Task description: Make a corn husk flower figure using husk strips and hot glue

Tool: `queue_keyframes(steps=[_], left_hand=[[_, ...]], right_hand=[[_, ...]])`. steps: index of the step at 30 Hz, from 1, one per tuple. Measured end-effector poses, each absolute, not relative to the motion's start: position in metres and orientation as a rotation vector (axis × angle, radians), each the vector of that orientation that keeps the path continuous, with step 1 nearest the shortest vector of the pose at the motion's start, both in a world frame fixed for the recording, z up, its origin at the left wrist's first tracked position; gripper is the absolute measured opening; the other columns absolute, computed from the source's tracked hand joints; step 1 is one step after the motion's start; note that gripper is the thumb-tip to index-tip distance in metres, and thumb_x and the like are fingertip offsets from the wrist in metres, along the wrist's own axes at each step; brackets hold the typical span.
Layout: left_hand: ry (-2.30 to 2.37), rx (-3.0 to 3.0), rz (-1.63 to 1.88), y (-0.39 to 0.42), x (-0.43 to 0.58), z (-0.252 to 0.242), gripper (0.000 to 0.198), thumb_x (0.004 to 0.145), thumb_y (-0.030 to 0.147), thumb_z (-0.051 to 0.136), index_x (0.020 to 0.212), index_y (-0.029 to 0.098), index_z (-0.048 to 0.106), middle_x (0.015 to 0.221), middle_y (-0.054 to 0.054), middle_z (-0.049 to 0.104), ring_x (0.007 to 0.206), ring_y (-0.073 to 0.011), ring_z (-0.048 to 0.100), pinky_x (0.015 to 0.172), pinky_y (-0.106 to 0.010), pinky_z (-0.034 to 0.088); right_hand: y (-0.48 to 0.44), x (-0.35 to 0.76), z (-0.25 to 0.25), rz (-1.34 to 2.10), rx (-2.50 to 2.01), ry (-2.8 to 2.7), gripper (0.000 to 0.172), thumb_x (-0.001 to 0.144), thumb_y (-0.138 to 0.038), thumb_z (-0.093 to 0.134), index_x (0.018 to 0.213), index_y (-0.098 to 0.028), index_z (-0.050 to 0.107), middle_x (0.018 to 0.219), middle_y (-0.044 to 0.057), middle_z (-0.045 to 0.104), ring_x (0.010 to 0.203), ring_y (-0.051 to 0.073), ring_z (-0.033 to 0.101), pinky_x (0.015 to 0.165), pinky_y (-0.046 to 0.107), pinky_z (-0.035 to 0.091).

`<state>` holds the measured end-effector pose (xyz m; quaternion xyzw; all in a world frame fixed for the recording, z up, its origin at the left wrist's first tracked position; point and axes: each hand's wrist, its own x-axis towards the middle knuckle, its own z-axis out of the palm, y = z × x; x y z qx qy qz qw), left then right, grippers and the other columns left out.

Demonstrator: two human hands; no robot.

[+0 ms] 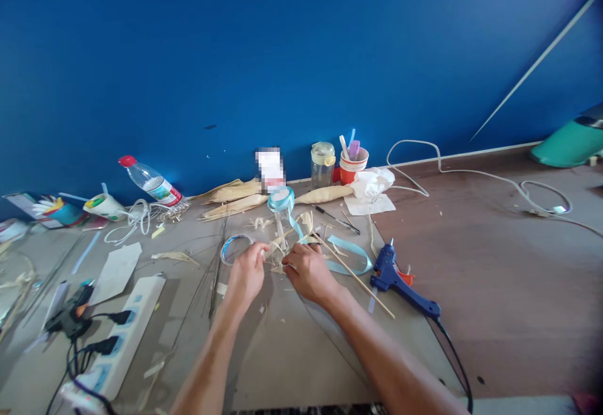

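Note:
My left hand (245,274) and my right hand (306,270) meet over a small bundle of pale dried husk strips (277,258) on the grey work mat (292,352). Both hands have their fingers pinched closed on the strips. A light blue ribbon (346,253) trails from the bundle to the right, and its spool (281,200) stands just behind. A thin wooden stick (358,277) runs diagonally past my right hand. A ribbon-wrapped hoop (234,244) lies by my left hand.
A blue glue gun (400,280) lies right of my hands, its cord running toward me. A white power strip (127,330) with plugs sits at left. Along the blue wall stand a water bottle (151,183), a jar (323,164), a paper cup (353,165) and husks (235,198).

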<state>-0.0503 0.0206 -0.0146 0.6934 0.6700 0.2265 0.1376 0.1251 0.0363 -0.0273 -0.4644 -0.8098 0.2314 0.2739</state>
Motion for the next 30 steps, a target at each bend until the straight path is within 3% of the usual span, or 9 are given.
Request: queue_keyframes(steps=[3,7,12,20,27,30], left_hand=[[1.956,1.804,0.853,0.025,-0.049,-0.010,0.022,0.082,0.020,0.040,0.089,0.021,0.061,0.062,0.001,0.057,0.053,-0.0137,0.053,0.054,-0.023,0.039],[1.774,1.548,1.097,0.033,-0.042,-0.008,0.022,0.085,0.030,0.039,0.090,0.018,0.057,0.057,0.004,0.049,0.045,-0.0102,0.045,0.046,-0.021,0.036],[1.692,1.519,1.215,0.035,-0.029,-0.014,0.022,0.085,0.031,0.041,0.087,0.017,0.058,0.059,0.003,0.049,0.047,-0.0090,0.046,0.049,-0.021,0.038],[1.548,1.344,1.333,0.030,-0.022,-0.021,0.023,0.079,0.037,0.055,0.089,0.016,0.059,0.061,0.002,0.055,0.054,-0.0107,0.051,0.053,-0.022,0.042],[1.337,1.258,1.238,0.030,-0.009,-0.032,0.023,0.077,0.037,0.060,0.085,0.016,0.061,0.062,0.003,0.055,0.054,-0.0094,0.048,0.054,-0.021,0.040],[1.386,1.226,1.296,0.033,-0.012,-0.037,0.020,0.078,0.035,0.059,0.082,0.016,0.061,0.063,0.003,0.056,0.056,-0.0094,0.049,0.056,-0.021,0.041]], right_hand=[[0.030,0.117,-0.032,0.559,-1.297,-2.355,0.013,0.078,-0.022,0.057,0.084,-0.019,0.068,0.089,0.007,0.060,0.086,0.020,0.054,0.075,0.032,0.031],[0.028,0.107,-0.042,0.496,-1.349,-2.397,0.013,0.078,-0.022,0.055,0.085,-0.016,0.065,0.094,0.009,0.057,0.088,0.022,0.052,0.073,0.032,0.033],[0.029,0.103,-0.048,0.537,-1.354,-2.280,0.012,0.078,-0.016,0.051,0.074,-0.016,0.062,0.086,0.008,0.057,0.081,0.020,0.052,0.071,0.032,0.034],[0.040,0.116,-0.035,0.868,-1.174,-1.511,0.005,0.076,-0.017,0.052,0.074,-0.018,0.057,0.082,0.002,0.052,0.073,0.014,0.049,0.068,0.026,0.042],[0.038,0.114,-0.032,0.786,-1.278,-1.532,0.007,0.075,-0.016,0.054,0.074,-0.020,0.061,0.093,0.006,0.051,0.094,0.020,0.049,0.080,0.033,0.040],[0.037,0.114,-0.032,0.791,-1.270,-1.552,0.010,0.073,-0.017,0.056,0.082,-0.019,0.060,0.096,0.007,0.052,0.092,0.020,0.049,0.080,0.034,0.040]])
